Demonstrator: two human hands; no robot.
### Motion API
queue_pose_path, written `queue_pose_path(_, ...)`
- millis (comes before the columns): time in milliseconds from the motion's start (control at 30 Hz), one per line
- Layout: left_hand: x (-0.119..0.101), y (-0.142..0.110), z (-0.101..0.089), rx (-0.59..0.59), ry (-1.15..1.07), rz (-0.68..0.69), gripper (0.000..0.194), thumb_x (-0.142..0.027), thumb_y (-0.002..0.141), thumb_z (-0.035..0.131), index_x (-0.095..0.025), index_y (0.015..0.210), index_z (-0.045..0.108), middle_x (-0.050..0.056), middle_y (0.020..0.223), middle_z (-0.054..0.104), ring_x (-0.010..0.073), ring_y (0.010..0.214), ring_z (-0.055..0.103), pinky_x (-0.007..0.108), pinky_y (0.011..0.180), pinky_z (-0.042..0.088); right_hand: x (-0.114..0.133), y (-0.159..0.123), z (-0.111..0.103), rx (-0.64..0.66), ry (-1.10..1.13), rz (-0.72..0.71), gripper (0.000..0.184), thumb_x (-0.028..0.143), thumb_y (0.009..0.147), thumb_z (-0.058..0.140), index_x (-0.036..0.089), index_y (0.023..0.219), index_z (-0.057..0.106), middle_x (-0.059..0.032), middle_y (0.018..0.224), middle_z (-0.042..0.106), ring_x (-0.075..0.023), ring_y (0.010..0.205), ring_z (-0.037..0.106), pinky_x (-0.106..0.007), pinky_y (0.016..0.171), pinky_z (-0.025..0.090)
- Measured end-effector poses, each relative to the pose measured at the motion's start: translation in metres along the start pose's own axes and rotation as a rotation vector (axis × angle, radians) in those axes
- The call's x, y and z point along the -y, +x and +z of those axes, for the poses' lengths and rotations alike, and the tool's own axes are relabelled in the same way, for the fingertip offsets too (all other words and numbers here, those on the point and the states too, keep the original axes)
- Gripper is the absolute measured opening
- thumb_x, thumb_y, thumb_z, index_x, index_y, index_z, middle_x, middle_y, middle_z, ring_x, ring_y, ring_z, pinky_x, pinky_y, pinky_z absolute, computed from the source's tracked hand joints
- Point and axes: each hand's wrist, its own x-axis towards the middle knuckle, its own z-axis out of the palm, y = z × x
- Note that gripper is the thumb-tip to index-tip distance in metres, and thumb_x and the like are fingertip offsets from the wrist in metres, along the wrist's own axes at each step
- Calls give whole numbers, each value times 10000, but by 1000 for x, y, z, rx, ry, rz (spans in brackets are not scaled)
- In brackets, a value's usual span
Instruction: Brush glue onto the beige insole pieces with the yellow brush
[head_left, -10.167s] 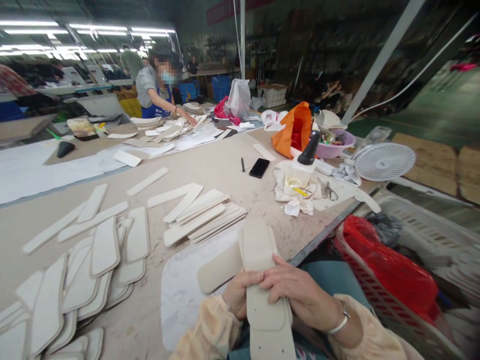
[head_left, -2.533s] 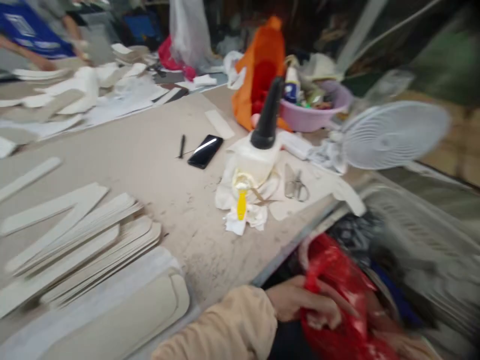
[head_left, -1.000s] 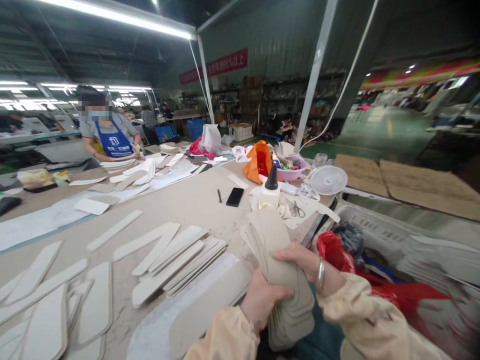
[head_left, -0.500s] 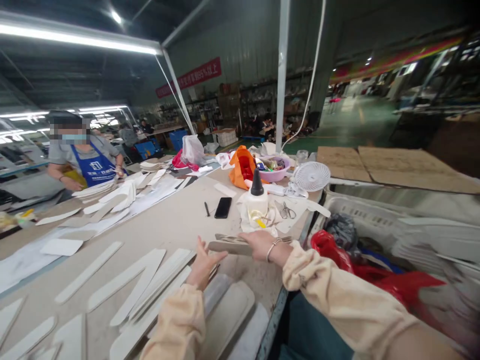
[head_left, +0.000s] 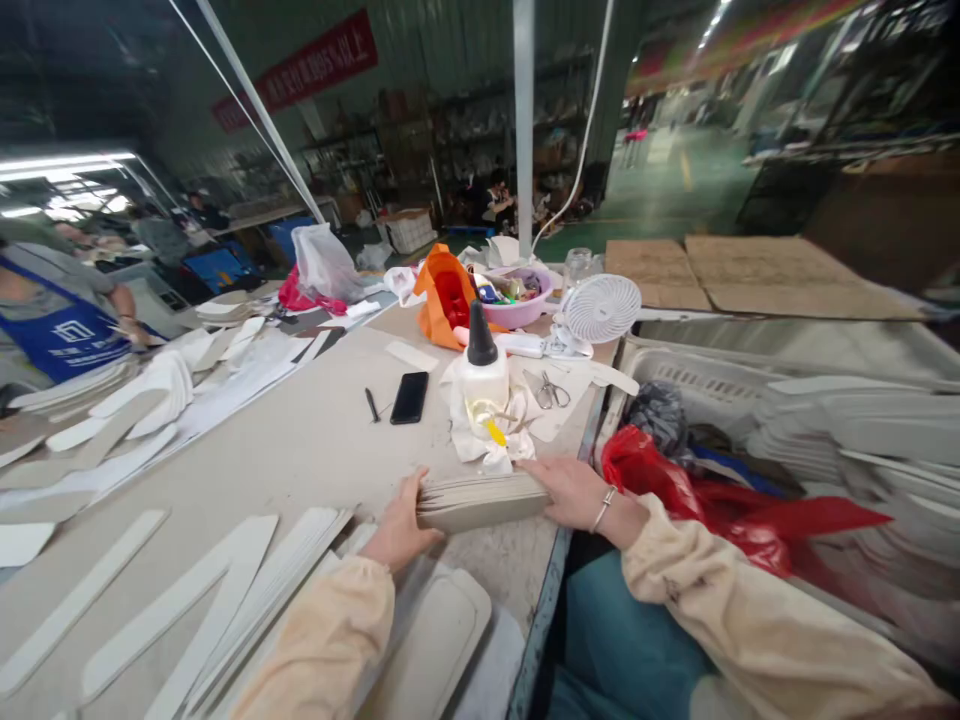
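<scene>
Between my two hands a stack of flat, pale strips [head_left: 484, 502] stands on edge on the table. My left hand [head_left: 401, 522] grips its left end, thumb in front and fingers behind. At the other end my right hand [head_left: 574, 492] holds the stack, fingers around its edge. Just behind the stack stands a white bottle [head_left: 486, 380] with a black cone cap, on crumpled white paper. More long pale strips [head_left: 255, 600] lie fanned out to the left of my left hand. Rounded pale pieces [head_left: 442, 630] are stacked below the hands.
A black phone [head_left: 409, 398], a pen [head_left: 372, 405] and scissors [head_left: 553, 391] lie around the bottle. Behind are an orange bag [head_left: 442, 300], a purple basin [head_left: 525, 312] and a white fan [head_left: 602, 308]. A crate [head_left: 697, 365] with red plastic adjoins the table's right edge. A co-worker [head_left: 67, 310] stands at left.
My right hand has moved from the stack's middle to its right end. The strips are now evened into one block, gripped at both ends. The view has turned left-to-right and downward.
</scene>
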Motion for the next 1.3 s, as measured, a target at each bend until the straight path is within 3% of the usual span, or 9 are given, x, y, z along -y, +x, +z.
queue_pose_path(133,-4,3,5,95,48,98,621,-152,584,705,-195,1180,538,66,1178,548,224,1105,543,347,997,411,0,-5,5,12,45,-51,486,151,717,552,209,1198,515,-83,1093,617,-228,1011,582,-322,836,451)
queue_pose_path(300,-13,4,7,122,132,108,561,-150,616,682,-220,1165,588,57,1180,610,220,1083,575,311,965,417,4,-4,10,-6,56,-40,477,141,732,541,196,1206,520,-92,1111,609,-229,1031,567,-326,851,450)
queue_pose_path(533,-28,0,-1,86,197,45,292,-207,669,647,-241,959,666,20,952,693,212,903,636,291,809,444,-1,-7,0,26,91,-31,513,124,712,563,225,1215,550,-77,1125,632,-227,1041,591,-316,837,467)
queue_pose_path(733,-23,-18,-6,36,214,-23,371,-227,666,668,-222,1035,627,47,983,683,240,924,631,336,828,449,-13,3,-5,-65,190,-86,651,110,669,595,202,1308,507,-106,1245,589,-253,1148,549,-375,957,432)
queue_pose_path(933,-9,-21,9,-37,190,-14,571,-231,645,704,-157,1186,537,105,1152,589,247,1037,597,363,934,444,-27,2,29,-272,459,-23,962,100,614,627,117,1480,207,-196,1417,403,-267,1301,416,-409,1082,331)
queue_pose_path(1067,-7,-17,15,-71,185,32,599,-244,638,715,-173,1200,521,104,1255,516,259,1169,530,379,1031,396,-17,1,45,-315,575,-2,1021,88,602,637,111,1493,138,-199,1376,421,-262,1287,431,-395,1074,345)
queue_pose_path(1167,-6,-13,16,-67,197,58,549,-245,648,713,-153,1163,550,116,1194,565,272,1122,563,400,993,431,-9,6,48,-326,546,-26,894,73,605,633,135,1437,311,-173,1307,472,-264,1224,474,-407,1043,377)
queue_pose_path(1300,-14,-15,10,-71,220,97,388,-190,687,664,-165,1070,607,97,1031,657,264,967,630,411,883,495,-6,4,39,-320,530,-89,483,75,673,602,180,1144,589,-98,1063,585,-228,1040,562,-390,944,455)
